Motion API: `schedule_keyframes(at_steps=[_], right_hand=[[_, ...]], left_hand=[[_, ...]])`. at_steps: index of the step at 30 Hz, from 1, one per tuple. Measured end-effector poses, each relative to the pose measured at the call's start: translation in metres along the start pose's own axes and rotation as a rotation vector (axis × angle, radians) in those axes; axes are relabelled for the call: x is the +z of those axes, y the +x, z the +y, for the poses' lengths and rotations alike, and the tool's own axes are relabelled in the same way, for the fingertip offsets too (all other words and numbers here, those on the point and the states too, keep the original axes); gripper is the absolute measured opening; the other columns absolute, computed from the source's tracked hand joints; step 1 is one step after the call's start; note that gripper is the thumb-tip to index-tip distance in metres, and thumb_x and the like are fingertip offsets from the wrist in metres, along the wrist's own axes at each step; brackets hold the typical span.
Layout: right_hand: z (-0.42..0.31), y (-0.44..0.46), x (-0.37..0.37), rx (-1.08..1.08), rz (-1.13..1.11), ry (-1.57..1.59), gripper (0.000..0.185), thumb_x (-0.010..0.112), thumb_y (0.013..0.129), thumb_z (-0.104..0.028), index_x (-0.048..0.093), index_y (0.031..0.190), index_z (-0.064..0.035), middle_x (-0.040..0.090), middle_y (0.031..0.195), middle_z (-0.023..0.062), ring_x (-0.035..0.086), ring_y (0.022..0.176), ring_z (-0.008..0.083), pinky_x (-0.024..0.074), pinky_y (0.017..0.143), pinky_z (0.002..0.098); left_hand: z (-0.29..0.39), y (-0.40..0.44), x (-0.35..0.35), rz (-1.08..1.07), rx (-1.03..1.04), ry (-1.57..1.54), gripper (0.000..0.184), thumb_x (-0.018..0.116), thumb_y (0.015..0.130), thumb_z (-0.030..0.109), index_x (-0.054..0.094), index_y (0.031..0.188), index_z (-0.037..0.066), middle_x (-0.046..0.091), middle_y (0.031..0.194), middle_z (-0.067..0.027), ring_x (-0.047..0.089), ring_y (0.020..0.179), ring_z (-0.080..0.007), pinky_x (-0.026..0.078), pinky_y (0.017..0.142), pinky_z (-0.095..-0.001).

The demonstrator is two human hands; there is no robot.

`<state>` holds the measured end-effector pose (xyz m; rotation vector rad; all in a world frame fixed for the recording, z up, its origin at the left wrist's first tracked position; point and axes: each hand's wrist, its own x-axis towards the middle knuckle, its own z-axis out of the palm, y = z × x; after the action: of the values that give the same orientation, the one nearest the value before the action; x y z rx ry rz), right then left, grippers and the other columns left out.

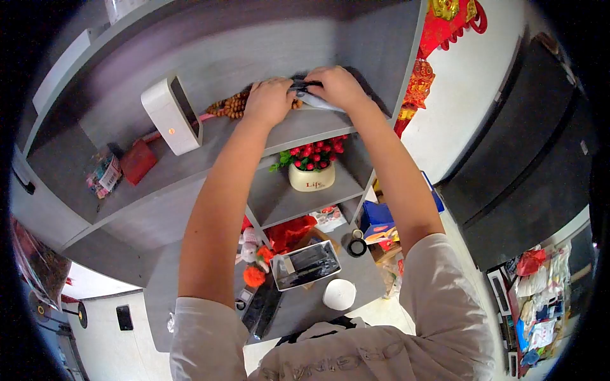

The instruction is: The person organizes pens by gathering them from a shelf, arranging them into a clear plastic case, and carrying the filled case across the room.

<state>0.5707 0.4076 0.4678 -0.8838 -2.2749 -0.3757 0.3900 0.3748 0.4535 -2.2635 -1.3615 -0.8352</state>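
Both hands are up on the grey shelf [237, 136], at the top middle of the frame. The left hand [269, 100] has its grip nearly closed, fingers bent on one side of a dark, crinkly bundle [306, 85]. The right hand [337, 87] pinches the other side, its grip nearly closed too. The bundle's long way runs side to side between them. A pale part [323, 102] below it points down and right. Brown beads [230, 106] lie just left of the left hand.
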Motion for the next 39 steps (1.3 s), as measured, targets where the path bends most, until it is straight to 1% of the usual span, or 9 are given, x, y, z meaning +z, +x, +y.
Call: schedule_keyframes(at_steps=[1, 4, 7, 10, 21, 25, 30, 34, 39], right_hand=[[-0.004, -0.001, -0.001, 0.012, 0.016, 0.008, 0.025, 0.061, 0.073, -0.017, 0.063, 0.095, -0.0043, 0.062, 0.091, 0.014, 0.059, 0.082, 0.0327, 0.0466, 0.073, 0.0394], [-0.008, -0.002, 0.0, 0.156, -0.062, 0.014, 0.025, 0.06, 0.073, -0.018, 0.064, 0.095, -0.006, 0.063, 0.089, 0.0142, 0.059, 0.079, 0.0329, 0.047, 0.072, 0.0403], [-0.003, -0.001, 0.002, 0.132, -0.122, 0.009, 0.025, 0.059, 0.074, -0.019, 0.064, 0.095, -0.0077, 0.063, 0.088, 0.0148, 0.059, 0.078, 0.0334, 0.0473, 0.071, 0.0407], [0.003, 0.0, 0.009, 0.087, -0.075, -0.047, 0.023, 0.057, 0.076, -0.025, 0.066, 0.096, -0.0187, 0.064, 0.087, 0.0132, 0.061, 0.079, 0.032, 0.0493, 0.073, 0.0423], [-0.002, 0.0, 0.006, 0.083, -0.063, -0.066, 0.021, 0.058, 0.075, -0.024, 0.067, 0.093, -0.0178, 0.064, 0.086, 0.0132, 0.061, 0.079, 0.0318, 0.0497, 0.072, 0.0419], [0.0, 0.0, 0.006, 0.067, -0.093, -0.09, 0.022, 0.058, 0.075, -0.024, 0.066, 0.095, -0.0173, 0.064, 0.086, 0.0129, 0.061, 0.079, 0.0312, 0.0498, 0.072, 0.0417], [-0.001, 0.0, 0.005, 0.027, -0.041, -0.09, 0.022, 0.058, 0.076, -0.023, 0.066, 0.095, -0.0173, 0.064, 0.087, 0.0115, 0.061, 0.08, 0.0311, 0.0499, 0.072, 0.0412], [-0.006, 0.0, 0.0, 0.051, -0.015, -0.112, 0.022, 0.057, 0.076, -0.023, 0.065, 0.095, -0.0173, 0.064, 0.088, 0.0101, 0.061, 0.08, 0.0305, 0.05, 0.071, 0.0409], [-0.008, 0.0, -0.001, -0.039, 0.014, -0.096, 0.021, 0.057, 0.076, -0.022, 0.065, 0.095, -0.0162, 0.064, 0.088, 0.0108, 0.061, 0.08, 0.0307, 0.0495, 0.072, 0.0409]], left_hand=[[0.0, 0.0, 0.0, -0.014, -0.008, -0.005, 0.029, 0.05, 0.083, 0.024, 0.058, 0.104, 0.005, 0.059, 0.102, -0.0155, 0.056, 0.092, -0.0336, 0.042, 0.083, -0.0436], [0.0, 0.001, 0.0, -0.047, -0.024, -0.012, 0.029, 0.05, 0.084, 0.024, 0.058, 0.103, 0.005, 0.06, 0.099, -0.0161, 0.057, 0.089, -0.0345, 0.042, 0.082, -0.0438], [0.001, 0.001, -0.002, -0.058, -0.029, -0.008, 0.029, 0.05, 0.084, 0.024, 0.058, 0.104, 0.005, 0.061, 0.099, -0.016, 0.057, 0.088, -0.0349, 0.042, 0.082, -0.0439], [0.003, 0.001, -0.004, -0.066, -0.042, -0.013, 0.03, 0.05, 0.083, 0.024, 0.058, 0.105, 0.005, 0.06, 0.101, -0.016, 0.057, 0.089, -0.0348, 0.043, 0.081, -0.0443], [0.005, 0.003, -0.005, -0.039, -0.038, 0.013, 0.028, 0.053, 0.081, 0.021, 0.059, 0.106, 0.009, 0.061, 0.094, -0.0172, 0.058, 0.085, -0.0349, 0.044, 0.079, -0.045], [0.004, 0.003, -0.004, -0.045, -0.041, 0.005, 0.028, 0.053, 0.08, 0.021, 0.059, 0.105, 0.009, 0.061, 0.093, -0.0175, 0.058, 0.086, -0.0347, 0.044, 0.08, -0.0448], [0.005, 0.004, -0.006, -0.066, -0.056, 0.013, 0.029, 0.053, 0.08, 0.022, 0.059, 0.104, 0.008, 0.062, 0.091, -0.0175, 0.058, 0.086, -0.0347, 0.043, 0.081, -0.0449], [0.006, 0.004, -0.007, -0.07, -0.03, 0.015, 0.029, 0.053, 0.08, 0.022, 0.059, 0.104, 0.006, 0.061, 0.095, -0.0167, 0.058, 0.088, -0.0338, 0.043, 0.082, -0.0439], [0.007, 0.002, -0.008, -0.032, 0.003, 0.037, 0.03, 0.054, 0.081, 0.025, 0.059, 0.105, 0.008, 0.061, 0.099, -0.0158, 0.057, 0.093, -0.0322, 0.042, 0.083, -0.0427]])
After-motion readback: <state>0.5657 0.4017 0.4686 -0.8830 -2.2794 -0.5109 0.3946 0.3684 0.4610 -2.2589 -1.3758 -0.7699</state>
